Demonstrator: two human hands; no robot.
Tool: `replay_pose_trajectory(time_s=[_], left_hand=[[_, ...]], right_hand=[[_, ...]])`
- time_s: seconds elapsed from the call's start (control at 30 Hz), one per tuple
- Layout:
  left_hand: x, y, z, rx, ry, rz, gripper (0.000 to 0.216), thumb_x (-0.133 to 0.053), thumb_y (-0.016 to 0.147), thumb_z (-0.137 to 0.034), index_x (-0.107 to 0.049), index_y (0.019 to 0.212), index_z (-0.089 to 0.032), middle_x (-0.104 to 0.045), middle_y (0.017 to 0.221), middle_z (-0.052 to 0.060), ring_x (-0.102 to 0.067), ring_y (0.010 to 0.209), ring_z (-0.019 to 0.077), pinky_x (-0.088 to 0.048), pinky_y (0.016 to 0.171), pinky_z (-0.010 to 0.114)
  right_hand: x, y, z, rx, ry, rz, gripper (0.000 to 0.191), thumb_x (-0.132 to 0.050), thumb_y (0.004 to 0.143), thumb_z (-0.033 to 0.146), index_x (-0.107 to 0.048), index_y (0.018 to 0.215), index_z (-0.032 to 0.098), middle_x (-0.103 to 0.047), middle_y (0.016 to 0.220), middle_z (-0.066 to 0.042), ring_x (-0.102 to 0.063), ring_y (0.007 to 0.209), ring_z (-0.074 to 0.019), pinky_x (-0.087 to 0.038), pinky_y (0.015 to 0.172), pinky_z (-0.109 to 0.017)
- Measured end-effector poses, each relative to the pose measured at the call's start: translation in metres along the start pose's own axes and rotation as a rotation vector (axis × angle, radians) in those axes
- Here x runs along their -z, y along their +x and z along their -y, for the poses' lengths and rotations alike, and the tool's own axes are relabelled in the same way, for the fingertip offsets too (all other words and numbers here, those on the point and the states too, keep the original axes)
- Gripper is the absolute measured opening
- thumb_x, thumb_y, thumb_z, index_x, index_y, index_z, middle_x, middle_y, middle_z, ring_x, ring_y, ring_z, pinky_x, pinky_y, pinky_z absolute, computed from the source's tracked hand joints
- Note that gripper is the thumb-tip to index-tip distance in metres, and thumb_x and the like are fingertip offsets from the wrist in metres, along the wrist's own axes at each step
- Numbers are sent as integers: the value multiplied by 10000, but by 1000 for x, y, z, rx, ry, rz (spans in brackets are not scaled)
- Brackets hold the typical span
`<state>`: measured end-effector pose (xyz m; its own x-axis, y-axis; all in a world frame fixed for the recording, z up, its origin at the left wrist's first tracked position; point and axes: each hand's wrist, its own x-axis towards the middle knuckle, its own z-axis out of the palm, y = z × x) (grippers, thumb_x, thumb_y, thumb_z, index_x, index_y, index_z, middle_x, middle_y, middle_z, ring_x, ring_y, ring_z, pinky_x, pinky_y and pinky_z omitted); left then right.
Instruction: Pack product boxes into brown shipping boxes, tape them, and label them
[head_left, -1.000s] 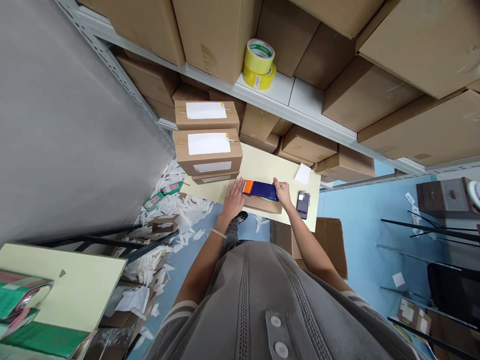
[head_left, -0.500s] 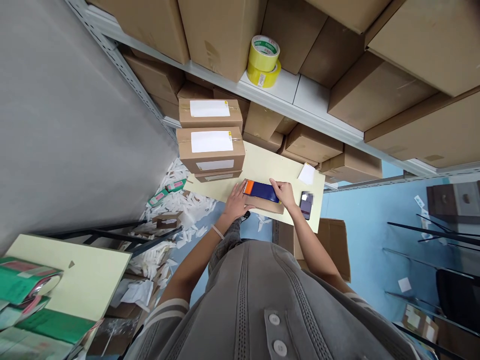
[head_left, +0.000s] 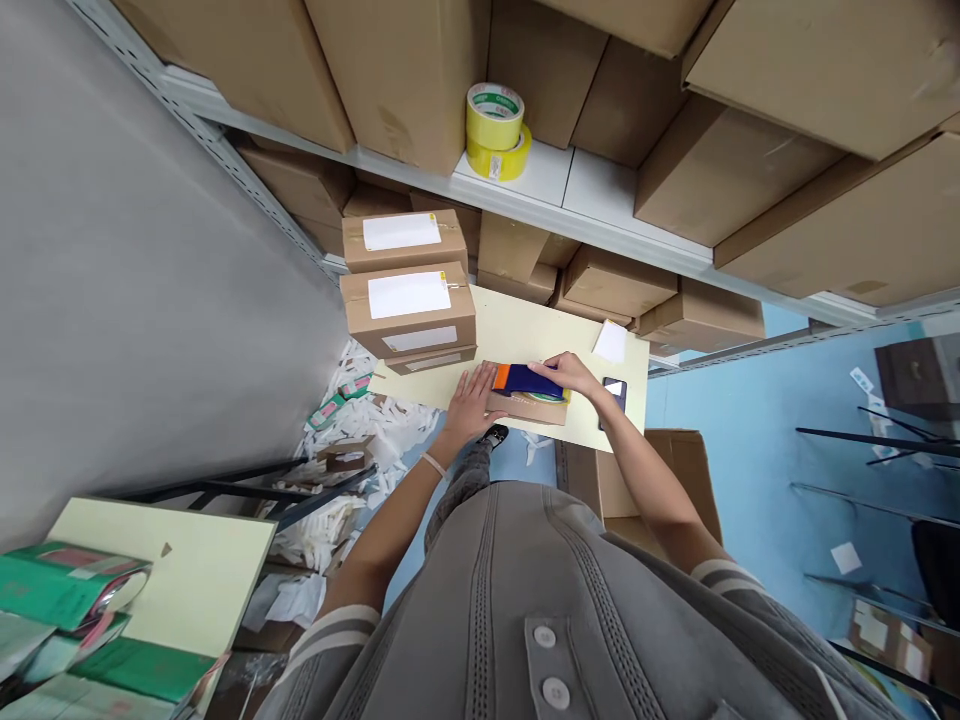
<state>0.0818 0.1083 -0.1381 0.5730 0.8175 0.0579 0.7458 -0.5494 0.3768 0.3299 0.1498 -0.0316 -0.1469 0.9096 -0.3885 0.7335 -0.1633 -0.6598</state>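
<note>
A small brown cardboard box (head_left: 517, 408) lies on the pale table. On top of it sits a dark blue tool with an orange end, which looks like a tape dispenser (head_left: 517, 378); a green-and-yellow roll edge shows at its near right side. My right hand (head_left: 568, 373) grips the dispenser from above on its right part, fingers closed round it. My left hand (head_left: 471, 402) rests flat with stretched fingers at the box's left end, the thumb along its near side. The phone (head_left: 613, 398) lies just right of my right hand.
Taped cartons with white labels (head_left: 409, 295) are stacked at the table's left. Yellow tape rolls (head_left: 495, 130) stand on the shelf (head_left: 600, 190) above, among large boxes. White paper (head_left: 610, 342) lies at the table's right. An open carton (head_left: 682, 475) stands on the floor below, right.
My right hand has shifted its hold on the dispenser, which is now tilted so that the green-and-yellow roll shows. The left hand stays at the box. The camera view has turned slightly.
</note>
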Motion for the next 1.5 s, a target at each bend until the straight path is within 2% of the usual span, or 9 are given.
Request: replay_pose_trajectory(time_s=[0.1, 0.2, 0.33, 0.43, 0.53, 0.63, 0.87, 1.23, 1.5], left_hand=[[1, 0, 0, 8, 17, 19, 936, -373, 914, -681, -72, 1602, -123, -144, 1662, 111, -119, 1545, 283, -28, 1261, 492], [2, 0, -1, 17, 24, 26, 931, -383, 918, -669, -62, 1602, -127, -146, 1659, 119, -147, 1540, 295, -20, 1253, 518], [3, 0, -1, 28, 19, 35, 896, -375, 938, -630, -38, 1603, -133, -147, 1658, 126, -213, 1523, 306, -46, 1245, 538], [2, 1, -2, 19, 10, 42, 910, -375, 938, -637, -18, 1602, -126, -135, 1658, 133, -272, 1502, 308, -66, 1242, 535], [1, 2, -3, -2, 2, 42, 920, -361, 941, -645, 7, 1600, -121, -123, 1660, 138, -298, 1491, 301, -70, 1243, 528], [1, 2, -5, 6, 0, 54, 915, -350, 945, -642, 19, 1600, -120, -122, 1657, 152, -342, 1468, 310, -71, 1240, 529], [1, 0, -8, 30, -4, 87, 947, -376, 927, -661, 15, 1601, -123, -129, 1657, 156, -312, 1481, 327, -89, 1235, 537], [4, 6, -8, 53, -18, 124, 911, -341, 949, -629, 40, 1598, -117, -96, 1665, 150, -273, 1502, 301, -139, 1236, 495], [6, 14, -5, 52, 18, 165, 890, -283, 952, -642, 13, 1601, -109, -99, 1663, 140, -305, 1488, 311, -266, 1203, 458]], right_hand=[[30, -13, -13, -13, 16, 46, 709, -543, 695, 855, -372, 490, 198, -275, 500, 54, -258, 511, -77, -196, 485, -252], [72, -39, -38, -57, 10, 114, 661, -640, 639, 819, -514, 539, 178, -412, 513, 48, -351, 513, -81, -247, 487, -237], [126, -87, -83, -223, -18, 125, 629, -709, 594, 778, -683, 686, 157, -615, 618, 2, -515, 576, -126, -370, 539, -236], [145, -113, -111, -349, -48, 93, 631, -699, 611, 779, -718, 744, 163, -673, 670, -22, -564, 608, -154, -413, 573, -253], [137, -114, -125, -365, -230, 104, 610, -656, 648, 792, -691, 679, 183, -659, 633, -27, -576, 616, -174, -396, 571, -268], [113, -95, -124, -332, -538, 124, 584, -613, 697, 787, -669, 654, 207, -643, 605, -39, -612, 673, -213, -365, 582, -277], [61, -52, -106, -223, -749, 255, 606, -526, 798, 765, -726, 854, 196, -734, 898, -136, -666, 887, -279, -402, 693, -303], [40, -34, -127, -393, -424, 131, 591, -584, 701, 793, -639, 593, 215, -655, 644, -49, -614, 668, -201, -363, 565, -277], [35, -38, -156, -430, -164, 74, 597, -687, 589, 799, -565, 505, 221, -554, 520, -15, -559, 586, -175, -351, 526, -278]])
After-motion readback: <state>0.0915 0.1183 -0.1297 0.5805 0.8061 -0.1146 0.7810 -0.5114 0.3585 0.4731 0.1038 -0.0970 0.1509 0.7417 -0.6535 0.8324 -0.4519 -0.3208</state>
